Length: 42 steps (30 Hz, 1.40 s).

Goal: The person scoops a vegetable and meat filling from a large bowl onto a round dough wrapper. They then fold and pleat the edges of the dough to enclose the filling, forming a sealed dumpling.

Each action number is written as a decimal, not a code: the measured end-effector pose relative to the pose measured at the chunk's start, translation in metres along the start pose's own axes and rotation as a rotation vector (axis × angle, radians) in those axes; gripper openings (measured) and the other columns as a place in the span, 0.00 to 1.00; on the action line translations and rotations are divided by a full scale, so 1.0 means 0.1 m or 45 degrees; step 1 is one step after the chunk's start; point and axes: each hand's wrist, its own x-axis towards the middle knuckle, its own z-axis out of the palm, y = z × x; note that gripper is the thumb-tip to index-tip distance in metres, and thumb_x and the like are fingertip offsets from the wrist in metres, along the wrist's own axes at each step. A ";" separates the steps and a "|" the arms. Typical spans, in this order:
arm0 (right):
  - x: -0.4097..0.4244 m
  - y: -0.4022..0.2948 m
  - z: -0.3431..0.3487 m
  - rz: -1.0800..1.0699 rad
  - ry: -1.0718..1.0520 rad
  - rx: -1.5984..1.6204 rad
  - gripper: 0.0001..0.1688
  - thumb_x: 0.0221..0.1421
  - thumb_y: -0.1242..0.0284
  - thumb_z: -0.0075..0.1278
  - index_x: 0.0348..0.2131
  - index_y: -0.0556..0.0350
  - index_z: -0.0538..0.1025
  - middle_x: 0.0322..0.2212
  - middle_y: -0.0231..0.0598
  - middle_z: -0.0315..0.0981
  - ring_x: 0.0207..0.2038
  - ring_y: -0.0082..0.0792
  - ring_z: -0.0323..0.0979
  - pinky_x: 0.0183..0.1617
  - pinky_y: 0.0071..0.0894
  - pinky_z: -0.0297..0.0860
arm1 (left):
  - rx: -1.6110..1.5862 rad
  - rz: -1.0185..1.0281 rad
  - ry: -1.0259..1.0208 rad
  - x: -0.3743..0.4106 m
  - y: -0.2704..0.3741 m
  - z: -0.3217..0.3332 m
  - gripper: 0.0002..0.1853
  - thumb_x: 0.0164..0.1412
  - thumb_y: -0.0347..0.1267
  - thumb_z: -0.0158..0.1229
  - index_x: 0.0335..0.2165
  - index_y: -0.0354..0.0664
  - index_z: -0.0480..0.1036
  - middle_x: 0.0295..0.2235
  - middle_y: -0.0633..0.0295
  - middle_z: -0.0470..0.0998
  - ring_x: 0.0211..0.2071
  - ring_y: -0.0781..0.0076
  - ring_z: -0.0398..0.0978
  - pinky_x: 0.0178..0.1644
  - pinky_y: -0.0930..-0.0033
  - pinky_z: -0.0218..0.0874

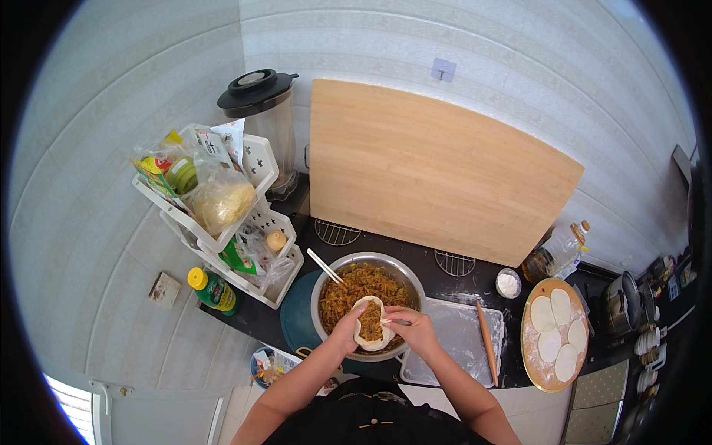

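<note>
A round dough wrapper (375, 346) with shredded filling (370, 325) in its middle is held over the front of a steel bowl (414, 278). My left hand (346, 331) cups the wrapper from the left side and below. At its right rim, the thumb and fingers of my right hand (414, 328) pinch the dough edge. More of the brownish shredded filling (367, 283) fills the bowl. A pair of white chopsticks (322, 263) leans in it, tips sunk in the filling.
Right of the bowl, a wooden rolling pin (487, 347) lies on a floured board (445, 339). Several flat wrappers (549, 346) rest on a round wooden board (534, 367). A small bowl of flour (508, 283) stands behind. Tiered white baskets (267, 295) and a green bottle (216, 292) are left.
</note>
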 end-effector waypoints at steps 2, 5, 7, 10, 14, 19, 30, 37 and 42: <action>0.00 0.03 0.01 0.029 -0.001 0.009 0.09 0.45 0.82 0.57 0.32 0.62 0.79 0.39 0.41 0.74 0.41 0.28 0.71 0.46 0.25 0.68 | 0.007 -0.056 0.017 0.08 -0.05 -0.09 0.22 0.63 0.44 0.40 0.51 0.45 0.63 0.47 0.57 0.70 0.46 0.60 0.70 0.49 0.54 0.63; -0.02 0.07 0.01 0.087 0.006 0.055 0.09 0.45 0.83 0.57 0.32 0.64 0.78 0.39 0.42 0.74 0.40 0.27 0.71 0.46 0.25 0.68 | 0.144 -0.245 0.052 0.01 0.01 -0.05 0.23 0.63 0.45 0.41 0.51 0.45 0.62 0.48 0.58 0.70 0.48 0.62 0.70 0.50 0.55 0.63; -0.02 0.09 0.00 0.082 0.010 0.090 0.09 0.45 0.83 0.57 0.32 0.65 0.78 0.39 0.42 0.74 0.40 0.27 0.71 0.47 0.25 0.68 | 0.198 -0.239 0.072 -0.09 0.07 0.02 0.22 0.63 0.45 0.42 0.51 0.45 0.62 0.47 0.58 0.70 0.47 0.63 0.71 0.49 0.56 0.64; -0.01 0.02 0.02 -0.015 0.063 0.126 0.09 0.45 0.83 0.57 0.32 0.64 0.78 0.39 0.41 0.74 0.40 0.27 0.72 0.47 0.25 0.68 | 0.152 -0.146 0.003 -0.06 0.03 -0.05 0.22 0.62 0.43 0.44 0.51 0.45 0.62 0.46 0.59 0.71 0.46 0.64 0.72 0.49 0.59 0.64; -0.01 0.04 0.05 0.033 0.105 0.125 0.09 0.45 0.83 0.57 0.32 0.64 0.78 0.38 0.41 0.74 0.41 0.28 0.72 0.47 0.26 0.69 | 0.073 -0.014 -0.097 -0.04 -0.01 -0.11 0.21 0.60 0.40 0.49 0.49 0.42 0.65 0.44 0.59 0.73 0.43 0.65 0.74 0.48 0.61 0.65; -0.05 0.05 0.09 0.023 0.066 0.076 0.09 0.45 0.83 0.56 0.32 0.61 0.78 0.38 0.39 0.74 0.40 0.28 0.72 0.45 0.25 0.69 | 0.104 0.002 -0.084 0.09 -0.09 -0.23 0.19 0.60 0.38 0.51 0.48 0.42 0.66 0.43 0.59 0.74 0.42 0.66 0.74 0.46 0.64 0.67; -0.02 -0.01 0.16 -0.061 0.126 -0.010 0.09 0.45 0.81 0.57 0.31 0.60 0.79 0.34 0.37 0.73 0.36 0.26 0.72 0.40 0.23 0.69 | 0.198 0.174 -0.059 -0.04 -0.04 -0.13 0.21 0.52 0.34 0.61 0.45 0.40 0.68 0.41 0.60 0.74 0.40 0.71 0.74 0.43 0.68 0.66; 0.05 -0.13 0.05 -0.055 -0.058 -0.255 0.09 0.44 0.79 0.58 0.31 0.55 0.80 0.31 0.33 0.73 0.32 0.24 0.71 0.37 0.22 0.67 | 0.236 0.154 -0.039 -0.01 0.00 -0.18 0.22 0.50 0.33 0.63 0.44 0.40 0.69 0.39 0.61 0.74 0.39 0.70 0.74 0.43 0.68 0.66; 0.08 -0.08 0.00 -0.064 -0.179 -0.320 0.09 0.44 0.80 0.58 0.31 0.54 0.80 0.30 0.32 0.73 0.33 0.25 0.71 0.37 0.21 0.67 | 0.169 0.078 -0.036 0.01 0.02 -0.19 0.22 0.50 0.35 0.62 0.44 0.40 0.69 0.40 0.61 0.74 0.39 0.70 0.74 0.42 0.68 0.67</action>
